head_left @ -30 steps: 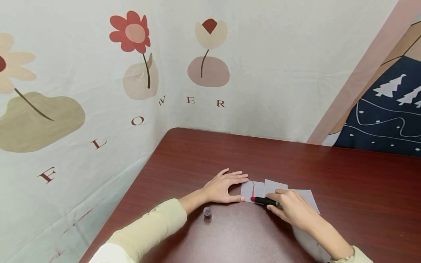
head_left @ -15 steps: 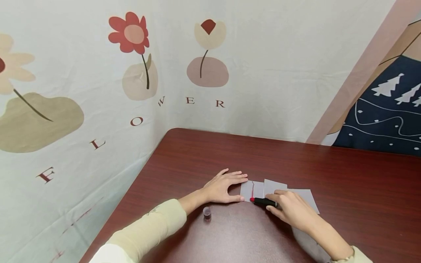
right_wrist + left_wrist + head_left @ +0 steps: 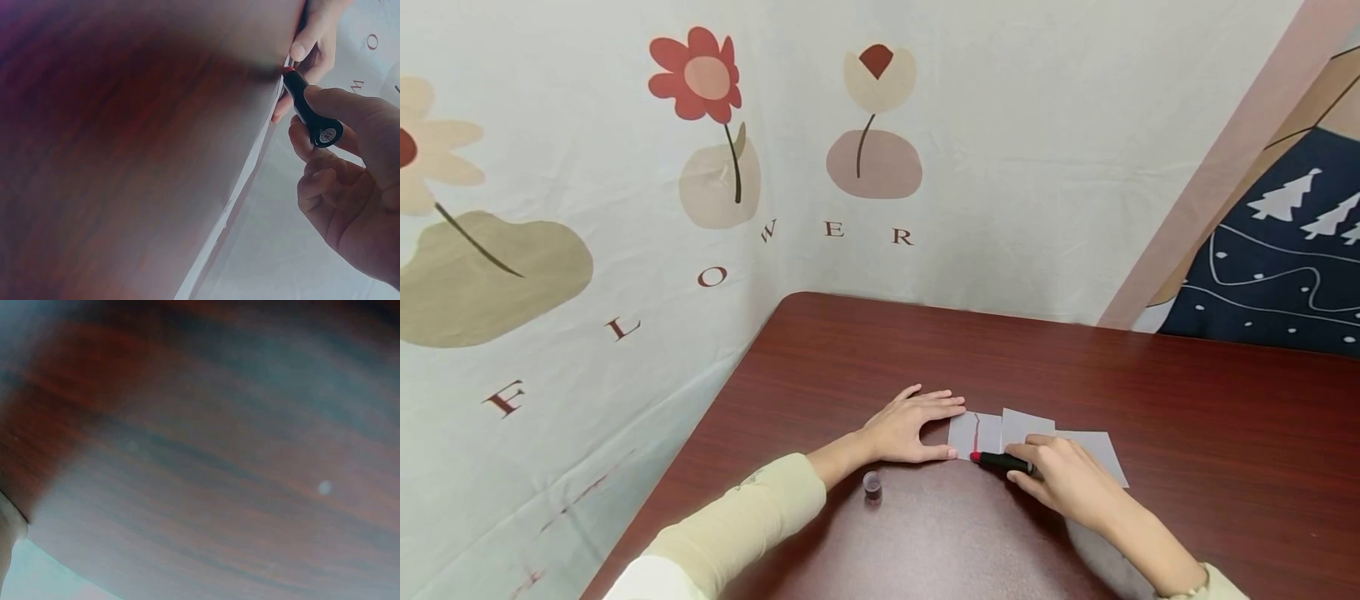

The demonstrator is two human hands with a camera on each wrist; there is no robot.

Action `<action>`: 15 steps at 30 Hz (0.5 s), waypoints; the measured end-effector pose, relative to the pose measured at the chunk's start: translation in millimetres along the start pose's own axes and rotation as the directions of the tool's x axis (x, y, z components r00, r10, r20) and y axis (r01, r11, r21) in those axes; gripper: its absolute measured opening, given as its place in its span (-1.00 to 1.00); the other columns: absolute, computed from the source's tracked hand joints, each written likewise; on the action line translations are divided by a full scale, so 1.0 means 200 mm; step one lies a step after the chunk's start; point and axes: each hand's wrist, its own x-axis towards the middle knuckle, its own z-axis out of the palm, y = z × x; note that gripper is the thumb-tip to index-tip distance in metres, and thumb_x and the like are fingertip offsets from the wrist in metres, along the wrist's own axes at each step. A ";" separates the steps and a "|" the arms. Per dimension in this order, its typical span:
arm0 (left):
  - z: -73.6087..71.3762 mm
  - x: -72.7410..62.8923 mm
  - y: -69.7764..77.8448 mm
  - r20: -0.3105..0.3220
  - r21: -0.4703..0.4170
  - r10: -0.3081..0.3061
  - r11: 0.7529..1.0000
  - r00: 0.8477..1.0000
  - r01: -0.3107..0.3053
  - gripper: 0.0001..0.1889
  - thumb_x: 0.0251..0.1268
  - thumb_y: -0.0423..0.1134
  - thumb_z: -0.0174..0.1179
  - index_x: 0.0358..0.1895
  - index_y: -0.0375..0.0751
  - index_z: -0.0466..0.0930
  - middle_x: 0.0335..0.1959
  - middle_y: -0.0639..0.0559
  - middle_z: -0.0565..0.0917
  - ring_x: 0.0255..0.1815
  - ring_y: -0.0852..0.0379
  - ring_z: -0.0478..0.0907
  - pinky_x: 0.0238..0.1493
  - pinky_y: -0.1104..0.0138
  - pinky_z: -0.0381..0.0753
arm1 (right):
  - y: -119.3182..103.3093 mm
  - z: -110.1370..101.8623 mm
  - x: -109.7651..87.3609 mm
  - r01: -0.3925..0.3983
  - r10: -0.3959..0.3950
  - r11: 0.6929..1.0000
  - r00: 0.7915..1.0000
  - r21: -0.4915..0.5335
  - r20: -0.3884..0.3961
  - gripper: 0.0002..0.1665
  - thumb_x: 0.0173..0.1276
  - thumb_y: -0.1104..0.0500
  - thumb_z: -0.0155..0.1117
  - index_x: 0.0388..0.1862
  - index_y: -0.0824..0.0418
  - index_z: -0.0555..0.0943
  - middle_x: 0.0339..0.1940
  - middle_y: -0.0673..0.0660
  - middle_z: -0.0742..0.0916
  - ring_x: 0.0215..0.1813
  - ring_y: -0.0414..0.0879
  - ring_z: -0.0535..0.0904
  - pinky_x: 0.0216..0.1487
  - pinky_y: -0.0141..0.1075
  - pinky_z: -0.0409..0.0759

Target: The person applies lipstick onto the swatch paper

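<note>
My right hand (image 3: 1067,475) pinches a black lipstick (image 3: 1006,462) between thumb and fingers. Its red tip points left, right at the near edge of a small white paper (image 3: 962,435). A wavy red line (image 3: 977,429) runs down that paper to the tip. My left hand (image 3: 910,427) lies flat on the table with fingers spread, thumb and fingertips at the paper's left edge. In the right wrist view, the lipstick (image 3: 305,103) shows a round label on its base. The left wrist view has mostly blurred tabletop (image 3: 206,487).
Two more white papers, a middle one (image 3: 1027,423) and a right one (image 3: 1103,454), lie in a row, partly behind my right hand. A small cap (image 3: 872,487) stands near my left wrist. The dark red table (image 3: 865,333) meets a flower-printed cloth (image 3: 1000,167) behind.
Hardly anything differs. The view shifts slightly, while both hands, the lipstick and the papers keep their places and the red line looks the same.
</note>
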 end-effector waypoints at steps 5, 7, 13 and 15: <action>0.00 0.00 0.00 0.000 -0.003 0.004 1.000 1.000 -0.004 -0.32 0.16 0.29 0.07 0.33 0.08 0.34 0.34 0.28 0.29 0.39 0.32 0.07 0.36 0.05 -0.07 | 0.00 0.00 0.00 -0.001 0.001 1.000 1.000 -0.010 -0.009 -0.74 0.13 0.16 0.38 -0.20 0.26 0.69 -0.46 -0.07 0.60 -0.52 -0.34 0.44 -0.52 -0.39 0.46; 0.00 0.00 -0.01 -0.001 -0.004 0.005 1.000 1.000 -0.005 -0.32 0.16 0.29 0.07 0.33 0.08 0.34 0.34 0.28 0.29 0.39 0.32 0.07 0.36 0.06 -0.07 | 0.00 0.00 0.00 0.007 -0.007 1.000 1.000 -0.013 -0.020 -0.74 0.12 0.17 0.39 -0.21 0.25 0.69 -0.46 -0.08 0.60 -0.52 -0.34 0.44 -0.52 -0.39 0.46; 0.00 0.00 -0.01 -0.008 -0.003 0.013 1.000 1.000 -0.013 -0.32 0.16 0.29 0.06 0.33 0.08 0.34 0.34 0.28 0.30 0.39 0.31 0.08 0.35 0.04 -0.06 | -0.01 0.00 0.00 0.021 -0.021 1.000 0.999 0.003 -0.025 -0.75 0.13 0.18 0.38 -0.21 0.25 0.68 -0.46 -0.08 0.60 -0.51 -0.34 0.45 -0.52 -0.38 0.46; 0.00 0.00 -0.01 -0.008 -0.004 0.014 1.000 1.000 -0.014 -0.32 0.17 0.29 0.06 0.33 0.08 0.34 0.34 0.27 0.30 0.39 0.31 0.08 0.35 0.04 -0.06 | -0.01 0.00 0.00 0.020 -0.020 1.000 1.000 0.005 -0.024 -0.75 0.13 0.18 0.38 -0.21 0.25 0.68 -0.45 -0.08 0.60 -0.52 -0.34 0.45 -0.52 -0.39 0.46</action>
